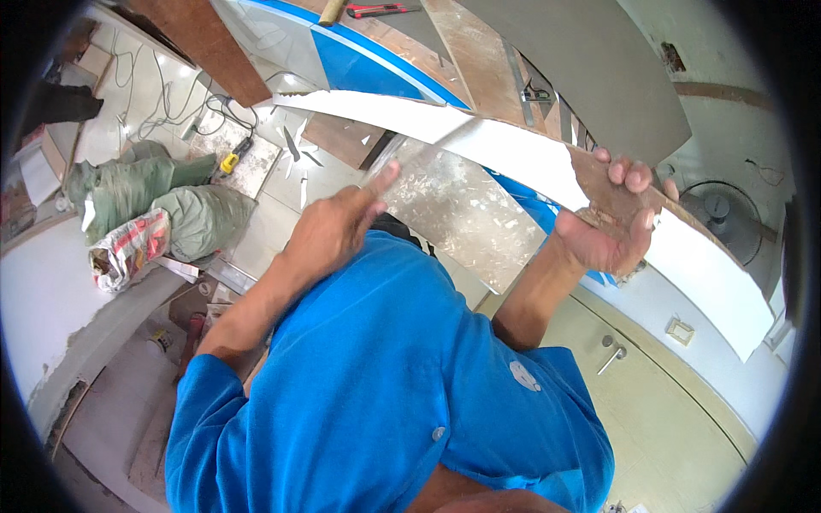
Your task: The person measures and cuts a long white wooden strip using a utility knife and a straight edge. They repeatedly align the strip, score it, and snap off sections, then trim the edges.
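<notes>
I hold a long narrow wooden strip (479, 141) with a white laminate face in front of my chest. My right hand (611, 218) grips it near a spot where the white face is torn off and brown wood (603, 184) shows. My left hand (338, 227) is closed around a flat metal scraper blade (389, 158) whose edge touches the white face near the strip's middle. A transparent peeled film (466, 214) with whitish glue marks hangs down from the strip between my hands.
Blue-and-white panels (368, 64) and brown boards (205, 38) lean at the top, with a red utility knife (376, 10). Green and printed sacks (154, 214) lie on the tiled floor at left beside cables and a yellow tool (229, 161). A fan (714, 209) stands right, cabinet doors (611, 355) below.
</notes>
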